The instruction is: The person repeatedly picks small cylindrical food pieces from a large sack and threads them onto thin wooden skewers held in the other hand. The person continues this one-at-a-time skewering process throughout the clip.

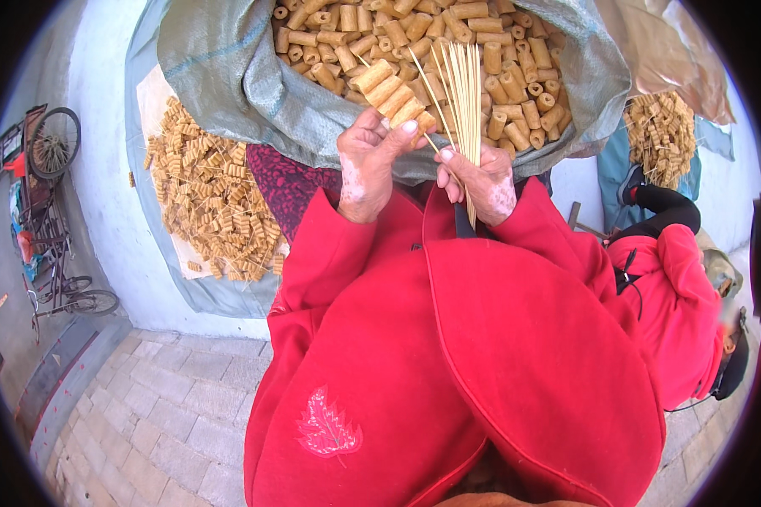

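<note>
My left hand (371,158) holds several short brown food tubes (393,95) side by side, threaded on a thin wooden skewer. The skewer's pointed end sticks out past the upper left tube. Its lower end reaches my right hand (475,177), whose thumb and finger pinch near it. A fanned bundle of bare skewers (468,95) also stands in my right hand, points upward. Both hands are just over the near rim of a woven plastic sack (291,114), rolled open and filled with loose hollow tubes (501,89).
A heap of skewered tubes (215,196) lies on a sheet at the left, another heap (662,133) at the upper right. A person in a red top (672,304) sits at the right. A tricycle (54,253) stands at the far left, beyond a pale ledge.
</note>
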Demonstrator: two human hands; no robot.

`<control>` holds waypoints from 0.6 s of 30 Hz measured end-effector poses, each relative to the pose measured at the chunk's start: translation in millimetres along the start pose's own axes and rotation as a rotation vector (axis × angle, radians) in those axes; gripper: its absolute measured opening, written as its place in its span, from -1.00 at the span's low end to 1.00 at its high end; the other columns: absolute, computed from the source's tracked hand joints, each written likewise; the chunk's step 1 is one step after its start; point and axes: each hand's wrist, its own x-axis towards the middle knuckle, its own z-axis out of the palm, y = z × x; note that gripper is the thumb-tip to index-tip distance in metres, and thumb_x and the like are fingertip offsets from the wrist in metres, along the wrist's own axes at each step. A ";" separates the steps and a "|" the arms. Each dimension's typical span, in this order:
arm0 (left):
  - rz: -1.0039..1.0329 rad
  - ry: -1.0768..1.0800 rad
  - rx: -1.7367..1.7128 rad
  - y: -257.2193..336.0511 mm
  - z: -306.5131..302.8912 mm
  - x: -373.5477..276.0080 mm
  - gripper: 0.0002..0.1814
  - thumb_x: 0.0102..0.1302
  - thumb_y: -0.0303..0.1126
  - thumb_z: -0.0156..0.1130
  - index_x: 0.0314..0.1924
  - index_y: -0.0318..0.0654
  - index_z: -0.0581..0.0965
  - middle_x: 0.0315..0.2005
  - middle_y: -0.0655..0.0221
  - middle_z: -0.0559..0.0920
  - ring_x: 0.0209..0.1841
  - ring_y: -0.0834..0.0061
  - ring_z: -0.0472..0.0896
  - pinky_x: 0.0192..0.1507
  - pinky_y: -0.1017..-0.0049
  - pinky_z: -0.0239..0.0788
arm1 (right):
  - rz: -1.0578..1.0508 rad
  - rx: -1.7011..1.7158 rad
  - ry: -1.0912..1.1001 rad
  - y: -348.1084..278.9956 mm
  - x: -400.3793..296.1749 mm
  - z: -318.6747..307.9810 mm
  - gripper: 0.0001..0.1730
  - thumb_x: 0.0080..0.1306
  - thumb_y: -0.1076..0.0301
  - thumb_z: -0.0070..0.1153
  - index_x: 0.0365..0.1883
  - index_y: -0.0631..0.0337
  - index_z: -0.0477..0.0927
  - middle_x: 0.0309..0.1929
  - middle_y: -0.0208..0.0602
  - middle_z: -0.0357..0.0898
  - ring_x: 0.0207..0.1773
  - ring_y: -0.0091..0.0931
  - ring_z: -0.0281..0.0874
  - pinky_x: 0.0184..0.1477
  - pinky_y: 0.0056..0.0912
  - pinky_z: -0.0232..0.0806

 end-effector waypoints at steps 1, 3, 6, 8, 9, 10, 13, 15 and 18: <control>-0.004 -0.012 0.017 -0.8 -2.0 0.1 -0.63 0.19 -0.54 0.17 -0.02 -0.51 0.36 -0.20 0.14 0.57 -0.20 0.33 0.62 -0.23 0.54 0.50 | 0.003 -0.013 0.001 0.0 0.3 -0.3 -0.80 0.29 0.32 0.04 -0.47 0.25 0.53 -0.62 -0.47 0.49 -0.69 -0.77 0.30 -0.66 -0.77 0.10; -0.005 -0.027 0.033 -0.6 -3.2 0.2 -0.63 0.21 -0.54 0.14 0.01 -0.50 0.35 -0.17 0.12 0.57 -0.17 0.27 0.62 -0.22 0.53 0.50 | 0.011 -0.038 0.003 0.3 0.6 -0.9 -0.80 0.28 0.33 0.04 -0.48 0.25 0.54 -0.63 -0.48 0.48 -0.69 -0.78 0.29 -0.66 -0.77 0.08; 0.006 -0.024 0.010 0.5 -1.9 -0.2 -0.64 0.19 -0.53 0.16 -0.02 -0.50 0.37 -0.21 0.17 0.58 -0.20 0.33 0.62 -0.22 0.54 0.50 | -0.008 -0.012 0.003 0.0 0.9 0.3 -0.80 0.27 0.33 0.06 -0.50 0.23 0.53 -0.65 -0.50 0.46 -0.70 -0.78 0.26 -0.67 -0.76 0.06; 0.022 -0.003 -0.030 2.3 0.7 -0.1 -0.65 0.15 -0.53 0.21 -0.06 -0.50 0.41 -0.28 0.24 0.59 -0.25 0.45 0.62 -0.24 0.57 0.49 | -0.013 -0.024 -0.012 1.2 1.4 -1.0 -0.80 0.27 0.34 0.07 -0.51 0.23 0.52 -0.66 -0.51 0.45 -0.71 -0.78 0.24 -0.68 -0.75 0.05; 0.029 -0.001 -0.029 2.9 0.5 0.0 -0.65 0.15 -0.53 0.21 -0.06 -0.50 0.41 -0.28 0.24 0.59 -0.25 0.45 0.62 -0.23 0.56 0.49 | -0.014 -0.030 -0.018 1.2 1.5 -1.3 -0.81 0.26 0.34 0.08 -0.52 0.22 0.52 -0.67 -0.51 0.44 -0.72 -0.77 0.24 -0.68 -0.75 0.05; 0.037 0.000 -0.028 3.7 -0.3 0.1 -0.65 0.15 -0.52 0.22 -0.06 -0.49 0.41 -0.28 0.25 0.60 -0.24 0.46 0.62 -0.23 0.56 0.49 | -0.006 -0.018 -0.015 0.1 1.2 -0.5 -0.81 0.26 0.34 0.08 -0.52 0.22 0.51 -0.67 -0.51 0.44 -0.72 -0.77 0.23 -0.68 -0.74 0.04; 0.085 0.009 0.041 -2.2 -8.4 2.2 -0.64 0.23 -0.46 0.13 0.00 -0.48 0.37 -0.20 0.17 0.58 -0.15 0.37 0.60 -0.16 0.49 0.48 | 0.002 0.011 -0.008 -2.0 0.0 1.7 -0.82 0.25 0.35 0.09 -0.52 0.21 0.51 -0.68 -0.51 0.42 -0.72 -0.77 0.20 -0.69 -0.74 0.02; 0.116 0.033 0.009 -2.5 -8.1 4.4 -0.64 0.29 -0.40 0.08 0.02 -0.47 0.35 -0.16 0.13 0.57 -0.11 0.33 0.58 -0.12 0.45 0.48 | -0.014 0.021 -0.006 -0.7 -0.1 1.6 -0.84 0.24 0.36 0.10 -0.51 0.20 0.50 -0.69 -0.51 0.41 -0.72 -0.76 0.18 -0.69 -0.74 0.00; 0.136 0.057 -0.124 5.7 0.3 8.1 -0.62 0.33 -0.30 0.03 0.01 -0.46 0.36 -0.16 0.12 0.56 -0.11 0.36 0.58 -0.11 0.44 0.47 | -0.007 0.008 -0.035 -1.1 -0.6 0.4 -0.87 0.23 0.38 0.10 -0.49 0.20 0.50 -0.69 -0.53 0.38 -0.71 -0.77 0.15 -0.67 -0.73 -0.02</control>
